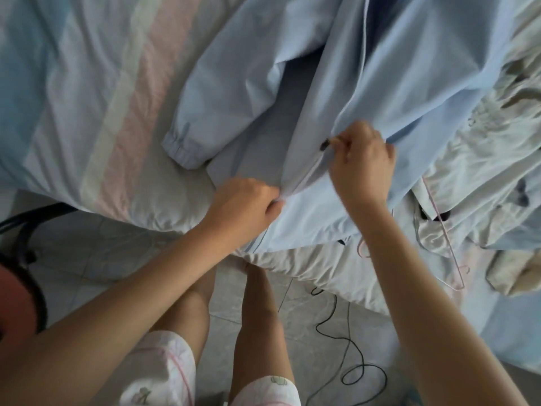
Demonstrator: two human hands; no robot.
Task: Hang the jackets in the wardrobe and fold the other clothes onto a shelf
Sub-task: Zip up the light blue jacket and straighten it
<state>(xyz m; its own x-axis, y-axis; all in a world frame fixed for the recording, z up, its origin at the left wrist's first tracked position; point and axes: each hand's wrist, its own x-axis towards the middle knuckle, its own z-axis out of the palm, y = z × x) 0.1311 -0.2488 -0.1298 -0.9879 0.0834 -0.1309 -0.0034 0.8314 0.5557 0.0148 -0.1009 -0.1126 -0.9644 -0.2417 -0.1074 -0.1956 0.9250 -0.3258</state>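
Pale blue jacket (366, 83) lies spread on the bed (96, 118), hem at the near bed edge, overhanging it a little. Left hand (246, 205) is closed on a pinch of fabric at the bottom of the front opening, just beside the zip line. Right hand (363, 164) sits higher up the same opening, fingers pinched on the dark zip pull (325, 145); zip looks open above it. One sleeve runs down-left, elastic cuff (183, 149) flat on the striped sheet, apart from the left hand.

Right of the jacket, touching it: crumpled pile of pale clothes (497, 142), w/ a thin pink hanger (448, 244) lying near the bed edge. Left half of bed is bare sheet, lots of room there. Below the edge: tiled floor (87, 244), a black cable (348, 347) looping by the person's legs. Dark curved frame at far left, can't tell what.
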